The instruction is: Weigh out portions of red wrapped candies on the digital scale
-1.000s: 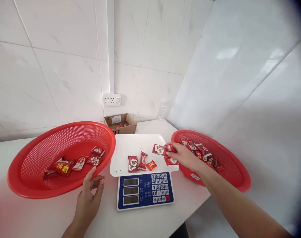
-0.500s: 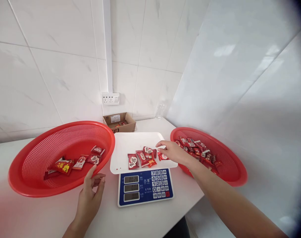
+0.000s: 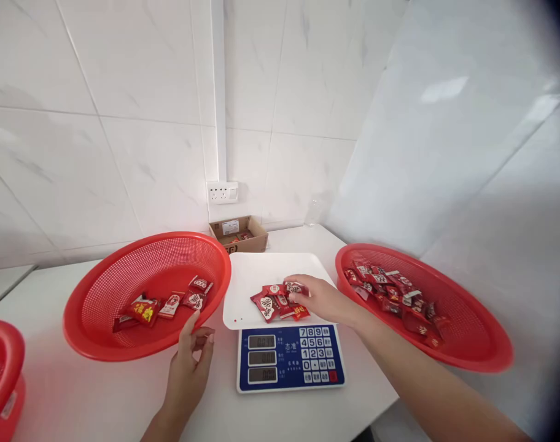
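Note:
A white scale tray (image 3: 247, 270) holds a small pile of red wrapped snack packets (image 3: 265, 305). My right hand (image 3: 321, 298) reaches over the pile from the right, its thumb and fingers closed around a red snack packet (image 3: 295, 287) at the pile's right side. My left hand (image 3: 188, 362) is beside the left red basket (image 3: 96, 334); its index finger touches the near rim, the thumb stands apart, and no object shows in it. Several red packets, one with yellow print (image 3: 145, 311), lie inside that basket. Below the tray sits the scale's blue panel (image 3: 289, 362).
To the right stands another red basket (image 3: 473, 331) with many similar packets. A cardboard box (image 3: 252, 244) with a few packets is at the back, near a clear plastic bottle (image 3: 314, 212). More red baskets (image 3: 3, 362) show at the left edge.
My right hand has come down onto the packets, and those at the pile's right side sit closer together. The view has shifted left, bringing the far-left baskets in. My left hand stays by the rim.

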The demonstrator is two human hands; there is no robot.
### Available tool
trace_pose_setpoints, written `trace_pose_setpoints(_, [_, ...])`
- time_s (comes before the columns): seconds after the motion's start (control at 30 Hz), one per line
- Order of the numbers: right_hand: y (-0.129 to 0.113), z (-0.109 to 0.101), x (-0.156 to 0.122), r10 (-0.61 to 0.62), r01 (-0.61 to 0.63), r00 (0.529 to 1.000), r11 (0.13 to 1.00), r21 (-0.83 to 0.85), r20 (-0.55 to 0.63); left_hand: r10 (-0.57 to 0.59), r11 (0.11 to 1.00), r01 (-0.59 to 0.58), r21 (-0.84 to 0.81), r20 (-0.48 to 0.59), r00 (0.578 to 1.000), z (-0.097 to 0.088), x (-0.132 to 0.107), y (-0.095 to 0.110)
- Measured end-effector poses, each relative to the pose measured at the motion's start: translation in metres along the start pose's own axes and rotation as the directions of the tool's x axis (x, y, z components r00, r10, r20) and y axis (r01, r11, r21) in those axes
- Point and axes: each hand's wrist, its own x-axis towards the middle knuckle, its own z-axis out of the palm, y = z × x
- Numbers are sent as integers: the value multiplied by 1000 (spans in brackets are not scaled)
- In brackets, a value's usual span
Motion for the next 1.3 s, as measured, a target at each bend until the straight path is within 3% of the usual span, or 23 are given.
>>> trace_pose_setpoints(0.17, [4,3,-11,-16,33,992,991,-130,129,15,1000,-15,-2,-36,999,2,-1,-4])
trace_pose_setpoints(0.33, [6,1,-14,4,18,992,986,-166,128,6,1000,-7,-5,-54,999,4,-2,-7])
trace_pose_setpoints(0.57, [1,6,-14,-89,100,993,983,-156,77,-4,1000,2,-26,-58,998,4,-2,-2])
trace_pose_setpoints(0.83, [-2,13,-17,-96,118,985,982,-150,145,25,999,-27,-37,-52,998,3,-2,-3])
trace_pose_setpoints(1.07, [-4,12,-1,-98,108,993,977,-183,60,-43,999,41,-28,-67,997,4,-3,0])
trace_pose_setpoints(1.3, [-10,23,9,-101,144,975,966,-215,199,-6,1000,5,-18,-31,1000,0,-1,-4])
